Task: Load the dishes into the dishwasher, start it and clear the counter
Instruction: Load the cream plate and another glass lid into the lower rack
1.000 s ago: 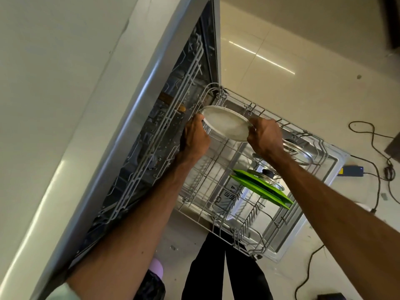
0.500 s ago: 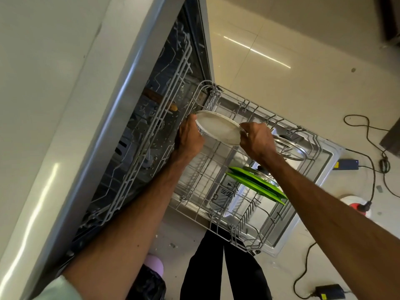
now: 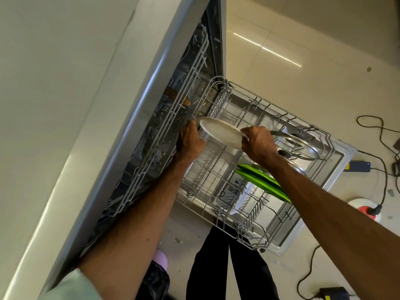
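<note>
A white plate (image 3: 220, 133) hangs tilted over the back of the pulled-out lower dishwasher rack (image 3: 218, 185). My right hand (image 3: 258, 145) pinches its right rim. My left hand (image 3: 190, 140) is at its left rim, fingers curled around the edge by the dishwasher opening. Two green plates (image 3: 263, 182) stand on edge in the rack's right side. A glass pot lid (image 3: 296, 146) with a dark knob leans at the rack's far right. The upper rack (image 3: 173, 131) sits inside the machine.
The open dishwasher door (image 3: 337, 167) lies flat under the rack. A white countertop (image 3: 54, 94) fills the left. Cables and power adapters (image 3: 359, 166) lie on the tiled floor to the right. My dark trouser legs (image 3: 229, 267) stand below the rack.
Both hands have lowered the white plate slightly toward the back left of the lower rack. The camera view shifted a little; the rest stays in place.
</note>
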`<action>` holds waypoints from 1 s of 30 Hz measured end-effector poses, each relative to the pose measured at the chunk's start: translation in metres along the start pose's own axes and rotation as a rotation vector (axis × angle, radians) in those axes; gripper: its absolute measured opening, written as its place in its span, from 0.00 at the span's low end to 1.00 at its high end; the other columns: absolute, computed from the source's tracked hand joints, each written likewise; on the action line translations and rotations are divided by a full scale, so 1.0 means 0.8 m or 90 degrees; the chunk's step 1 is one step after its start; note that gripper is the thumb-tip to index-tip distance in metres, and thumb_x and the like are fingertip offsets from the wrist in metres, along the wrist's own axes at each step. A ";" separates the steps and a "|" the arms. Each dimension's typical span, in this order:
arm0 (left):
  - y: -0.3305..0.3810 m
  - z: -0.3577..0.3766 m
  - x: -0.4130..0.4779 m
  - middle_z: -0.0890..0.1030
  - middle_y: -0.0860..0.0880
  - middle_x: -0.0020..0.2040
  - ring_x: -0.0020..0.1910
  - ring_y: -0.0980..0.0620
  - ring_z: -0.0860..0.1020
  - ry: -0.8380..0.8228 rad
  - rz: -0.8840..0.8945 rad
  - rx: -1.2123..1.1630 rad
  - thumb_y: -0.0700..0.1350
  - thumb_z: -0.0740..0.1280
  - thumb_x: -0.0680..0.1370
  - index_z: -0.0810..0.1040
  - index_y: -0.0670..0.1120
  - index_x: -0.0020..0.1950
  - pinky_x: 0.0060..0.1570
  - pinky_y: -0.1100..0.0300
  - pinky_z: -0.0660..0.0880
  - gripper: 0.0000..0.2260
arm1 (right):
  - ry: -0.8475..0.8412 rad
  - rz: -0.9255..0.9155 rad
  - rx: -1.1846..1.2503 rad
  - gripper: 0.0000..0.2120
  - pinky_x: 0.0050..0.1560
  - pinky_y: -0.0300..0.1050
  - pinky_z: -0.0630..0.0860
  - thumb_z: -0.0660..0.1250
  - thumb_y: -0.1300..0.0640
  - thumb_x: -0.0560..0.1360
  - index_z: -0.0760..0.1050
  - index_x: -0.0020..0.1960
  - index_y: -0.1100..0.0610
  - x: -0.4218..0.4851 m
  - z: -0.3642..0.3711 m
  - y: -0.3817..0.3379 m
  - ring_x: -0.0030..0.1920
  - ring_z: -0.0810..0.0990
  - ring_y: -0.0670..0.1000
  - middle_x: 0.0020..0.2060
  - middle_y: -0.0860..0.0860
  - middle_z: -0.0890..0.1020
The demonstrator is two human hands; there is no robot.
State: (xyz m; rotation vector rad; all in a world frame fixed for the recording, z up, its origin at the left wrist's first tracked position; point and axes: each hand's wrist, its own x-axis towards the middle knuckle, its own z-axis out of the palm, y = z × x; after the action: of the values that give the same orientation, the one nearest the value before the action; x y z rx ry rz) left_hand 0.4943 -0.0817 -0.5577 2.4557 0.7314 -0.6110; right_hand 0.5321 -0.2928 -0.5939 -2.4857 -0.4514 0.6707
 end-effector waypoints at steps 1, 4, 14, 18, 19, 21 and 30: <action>-0.002 0.000 -0.001 0.76 0.41 0.63 0.61 0.44 0.75 -0.001 -0.007 0.003 0.35 0.71 0.76 0.70 0.40 0.68 0.49 0.60 0.69 0.22 | 0.006 -0.001 0.000 0.10 0.39 0.46 0.83 0.67 0.63 0.78 0.82 0.57 0.62 0.000 0.001 -0.001 0.38 0.84 0.54 0.43 0.56 0.86; -0.008 0.000 -0.004 0.76 0.40 0.62 0.61 0.44 0.75 -0.007 -0.023 0.006 0.34 0.70 0.75 0.70 0.39 0.67 0.50 0.59 0.69 0.21 | 0.027 -0.002 0.006 0.11 0.40 0.49 0.84 0.67 0.63 0.78 0.81 0.58 0.63 -0.001 0.003 -0.005 0.39 0.85 0.54 0.45 0.57 0.86; -0.018 -0.002 -0.010 0.75 0.42 0.64 0.61 0.45 0.74 -0.013 -0.029 0.005 0.37 0.71 0.77 0.69 0.40 0.69 0.49 0.60 0.67 0.22 | 0.006 -0.012 -0.029 0.12 0.41 0.50 0.84 0.68 0.60 0.78 0.81 0.61 0.61 -0.008 0.021 0.000 0.40 0.85 0.54 0.46 0.57 0.86; -0.018 -0.003 -0.012 0.75 0.41 0.64 0.62 0.45 0.74 -0.018 -0.024 0.014 0.37 0.71 0.77 0.69 0.40 0.69 0.49 0.61 0.67 0.22 | 0.001 0.020 -0.031 0.12 0.41 0.50 0.84 0.68 0.61 0.78 0.81 0.60 0.60 -0.007 0.030 -0.004 0.40 0.84 0.54 0.45 0.56 0.85; -0.018 -0.002 -0.012 0.75 0.41 0.64 0.61 0.45 0.74 -0.019 -0.025 0.013 0.38 0.71 0.77 0.69 0.40 0.69 0.48 0.61 0.67 0.22 | -0.003 0.025 -0.028 0.11 0.41 0.51 0.84 0.68 0.61 0.78 0.81 0.60 0.61 -0.007 0.032 -0.006 0.40 0.84 0.55 0.45 0.57 0.85; -0.019 -0.001 -0.012 0.75 0.41 0.63 0.61 0.45 0.74 -0.023 -0.029 0.010 0.38 0.71 0.77 0.70 0.40 0.68 0.48 0.61 0.67 0.21 | -0.008 0.033 -0.028 0.09 0.40 0.52 0.84 0.68 0.63 0.78 0.80 0.58 0.62 -0.008 0.034 -0.010 0.39 0.84 0.55 0.45 0.57 0.84; -0.022 0.001 -0.019 0.76 0.41 0.64 0.61 0.44 0.75 -0.036 -0.034 -0.006 0.38 0.72 0.77 0.69 0.40 0.69 0.48 0.60 0.68 0.22 | -0.020 0.031 -0.033 0.09 0.38 0.53 0.84 0.65 0.65 0.79 0.80 0.57 0.63 -0.010 0.038 -0.020 0.37 0.84 0.56 0.42 0.58 0.84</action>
State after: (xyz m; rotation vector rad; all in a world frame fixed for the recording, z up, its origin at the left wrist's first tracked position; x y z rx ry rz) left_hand 0.4721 -0.0748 -0.5557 2.4066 0.7781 -0.6921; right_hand 0.5060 -0.2710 -0.6046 -2.5451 -0.4248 0.7267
